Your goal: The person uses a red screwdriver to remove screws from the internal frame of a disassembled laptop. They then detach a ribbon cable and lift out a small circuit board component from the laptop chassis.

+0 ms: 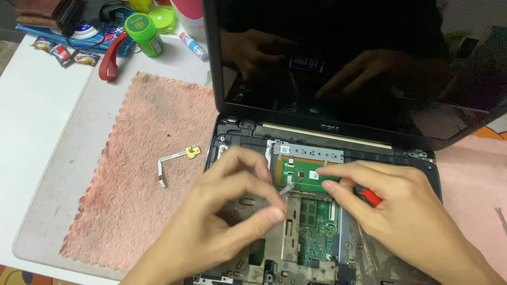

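Left hand (pixel 227 216) hides part of the opened laptop (pixel 317 232), its front cut off.

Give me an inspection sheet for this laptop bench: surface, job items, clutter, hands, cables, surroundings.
Surface: pink towel over a white table.
Job's things: opened laptop, keyboard off, green circuit board exposed, screen dark.
Clutter: green jar, red strap, glue tube, small packets.
Grippers: left hand pinches a small ribbon cable; right hand holds a red-handled tool, fingers beside the cable.
Cables: loose flat cable with yellow tab lying on towel.
Surroundings: nothing seen.
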